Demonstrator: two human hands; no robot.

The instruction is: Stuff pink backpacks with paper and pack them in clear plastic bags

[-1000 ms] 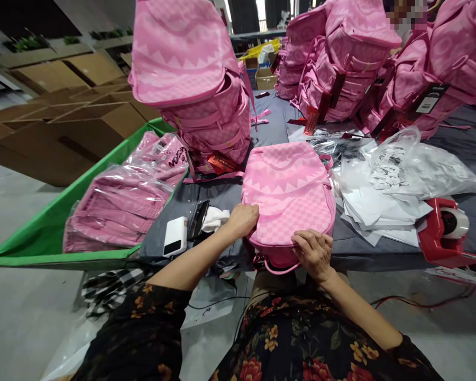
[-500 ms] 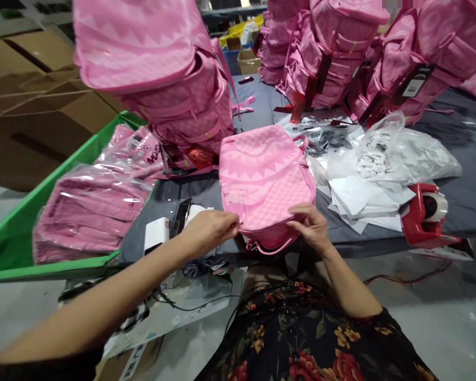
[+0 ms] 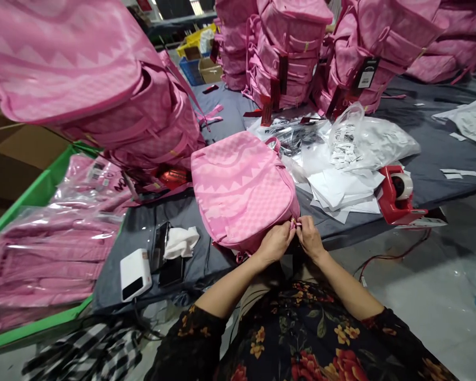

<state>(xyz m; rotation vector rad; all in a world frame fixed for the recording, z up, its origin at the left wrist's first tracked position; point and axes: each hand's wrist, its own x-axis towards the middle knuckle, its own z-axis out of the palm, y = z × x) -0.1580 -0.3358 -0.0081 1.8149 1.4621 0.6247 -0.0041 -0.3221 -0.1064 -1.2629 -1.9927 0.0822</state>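
A pink backpack (image 3: 241, 185) with a checkered, zigzag-patterned front lies flat on the grey-covered table, its top handle toward me. At its near right corner, both my hands meet with closed fingers. My left hand (image 3: 277, 242) grips the edge of the backpack near a small gold-coloured piece. Right beside it, my right hand (image 3: 310, 236) pinches a small pink zipper pull. The fingertips partly cover that spot, so the exact grip is hard to see.
Stacked pink backpacks (image 3: 103, 90) rise at the left, with more stacks behind. Bagged pink backpacks (image 3: 55, 243) fill a green-edged bin. Right of the backpack lie white papers (image 3: 337, 188), a plastic bag of labels (image 3: 388, 140) and a red tape dispenser (image 3: 396, 198). A power bank (image 3: 135, 275) sits near left.
My left hand has moved right, from the backpack's near left corner to its near right corner beside my right hand. The right hand has closed on the zipper pull. The view has shifted right.
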